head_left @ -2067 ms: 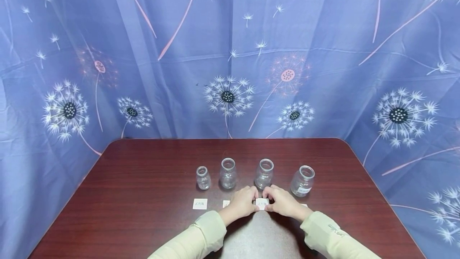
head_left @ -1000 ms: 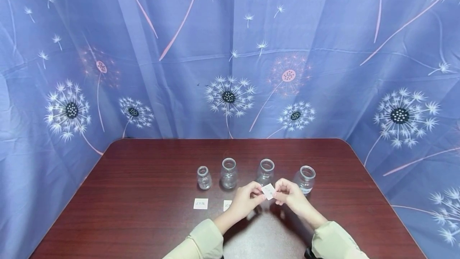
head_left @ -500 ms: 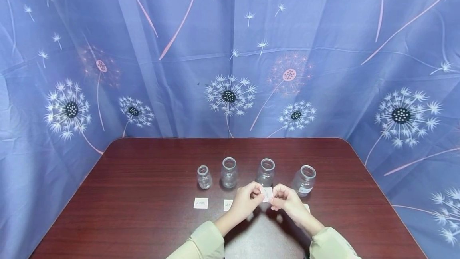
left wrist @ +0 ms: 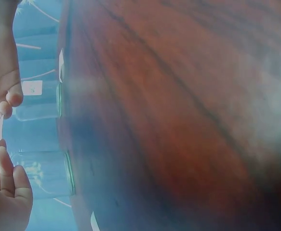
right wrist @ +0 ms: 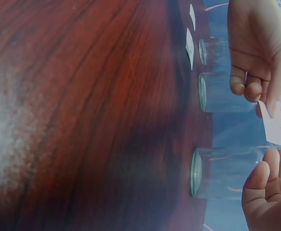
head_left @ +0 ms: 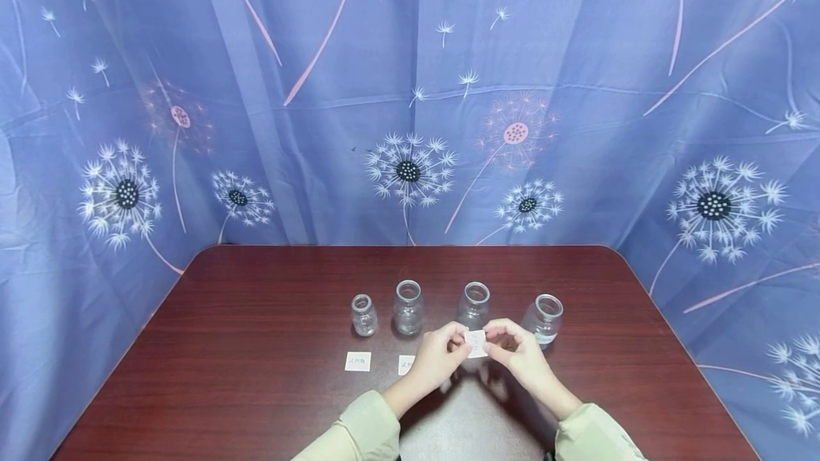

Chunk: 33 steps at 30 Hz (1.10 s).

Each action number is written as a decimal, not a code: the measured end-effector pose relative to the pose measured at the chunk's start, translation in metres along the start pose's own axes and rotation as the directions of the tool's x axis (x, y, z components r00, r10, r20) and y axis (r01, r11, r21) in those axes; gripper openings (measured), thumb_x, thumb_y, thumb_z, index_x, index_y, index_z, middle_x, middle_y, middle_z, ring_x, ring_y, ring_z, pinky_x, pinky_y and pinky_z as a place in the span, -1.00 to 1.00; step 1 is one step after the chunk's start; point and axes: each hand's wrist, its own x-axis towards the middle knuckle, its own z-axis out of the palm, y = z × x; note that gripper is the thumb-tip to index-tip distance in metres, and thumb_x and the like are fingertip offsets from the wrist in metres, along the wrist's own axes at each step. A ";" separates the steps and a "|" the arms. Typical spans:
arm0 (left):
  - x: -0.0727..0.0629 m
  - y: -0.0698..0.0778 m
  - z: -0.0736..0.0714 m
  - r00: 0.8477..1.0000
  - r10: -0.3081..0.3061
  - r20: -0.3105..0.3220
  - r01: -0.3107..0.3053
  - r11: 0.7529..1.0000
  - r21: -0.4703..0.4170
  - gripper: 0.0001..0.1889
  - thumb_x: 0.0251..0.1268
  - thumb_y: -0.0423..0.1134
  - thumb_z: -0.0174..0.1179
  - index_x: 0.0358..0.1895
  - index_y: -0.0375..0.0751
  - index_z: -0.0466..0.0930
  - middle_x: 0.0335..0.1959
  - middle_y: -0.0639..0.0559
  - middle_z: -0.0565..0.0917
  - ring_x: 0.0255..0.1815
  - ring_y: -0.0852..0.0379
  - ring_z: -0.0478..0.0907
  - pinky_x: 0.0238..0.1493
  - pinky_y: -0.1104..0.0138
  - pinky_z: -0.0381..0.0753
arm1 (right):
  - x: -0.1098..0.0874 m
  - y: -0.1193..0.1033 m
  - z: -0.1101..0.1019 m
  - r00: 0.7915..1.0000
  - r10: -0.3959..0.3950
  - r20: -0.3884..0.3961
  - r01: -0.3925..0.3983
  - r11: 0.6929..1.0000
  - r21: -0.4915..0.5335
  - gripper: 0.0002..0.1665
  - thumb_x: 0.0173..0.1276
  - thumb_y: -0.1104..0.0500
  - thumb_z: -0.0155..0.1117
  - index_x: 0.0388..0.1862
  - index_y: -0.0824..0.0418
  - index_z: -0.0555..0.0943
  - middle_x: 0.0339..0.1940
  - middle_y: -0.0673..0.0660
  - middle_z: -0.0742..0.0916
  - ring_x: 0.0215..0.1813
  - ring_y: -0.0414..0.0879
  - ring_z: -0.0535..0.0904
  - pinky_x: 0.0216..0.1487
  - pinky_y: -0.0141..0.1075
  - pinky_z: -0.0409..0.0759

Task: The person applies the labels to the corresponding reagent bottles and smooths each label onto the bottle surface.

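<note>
Above the table, a small white label (head_left: 475,343) with handwriting is held between both hands. My left hand (head_left: 435,358) pinches its left side between thumb and fingers, which the right wrist view shows on the label's corner (right wrist: 275,127). At the opposite edge, my right hand (head_left: 522,358) pinches it with thumb and forefinger. Just behind the hands stands a clear glass jar (head_left: 475,306), its lower part partly covered by them. To the right, another glass jar (head_left: 542,320) bears a white label (head_left: 545,338) on its front.
Two more glass jars, a small one (head_left: 364,319) and a taller one (head_left: 408,311), stand left of the hands. In front of them lie two white labels, one in full view (head_left: 358,361), the other (head_left: 406,365) partly behind the left hand. A blue curtain (head_left: 320,162) hangs behind the table (head_left: 256,319).
Both hands have lifted the label off the table and turned it about while holding it. In the last half second the right fingers have shifted along its right edge. The jars have stayed put.
</note>
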 end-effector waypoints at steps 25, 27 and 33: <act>-0.001 0.000 -0.001 0.990 0.047 0.135 -0.047 0.999 -0.007 -0.89 0.11 -0.28 0.06 -0.35 -0.16 0.56 -0.57 0.04 0.64 -0.58 0.48 0.38 -0.48 0.60 0.39 | 0.001 -0.027 -0.003 0.998 0.053 0.038 -0.051 0.997 -0.049 -0.91 0.03 0.51 0.16 -0.43 0.56 0.52 -0.54 0.11 0.65 -0.55 -0.39 0.44 -0.55 -0.47 0.45; -0.001 0.001 -0.002 0.988 0.028 0.152 -0.025 0.999 -0.021 -0.87 0.13 -0.26 0.04 -0.33 -0.13 0.58 -0.56 0.06 0.65 -0.58 0.51 0.37 -0.48 0.60 0.39 | 0.001 -0.026 -0.005 0.998 0.046 0.042 -0.044 0.998 -0.053 -0.90 0.02 0.51 0.16 -0.43 0.57 0.52 -0.53 0.06 0.65 -0.55 -0.41 0.43 -0.54 -0.48 0.44; 0.001 0.004 -0.003 0.983 -0.008 0.183 0.018 0.999 -0.052 -0.83 0.16 -0.27 -0.01 -0.32 -0.11 0.60 -0.55 0.08 0.67 -0.59 0.46 0.41 -0.49 0.59 0.39 | 0.002 -0.008 -0.009 0.998 0.008 0.064 -0.006 1.000 -0.028 -0.89 0.02 0.52 0.16 -0.42 0.59 0.51 -0.53 -0.04 0.64 -0.56 -0.42 0.42 -0.56 -0.47 0.43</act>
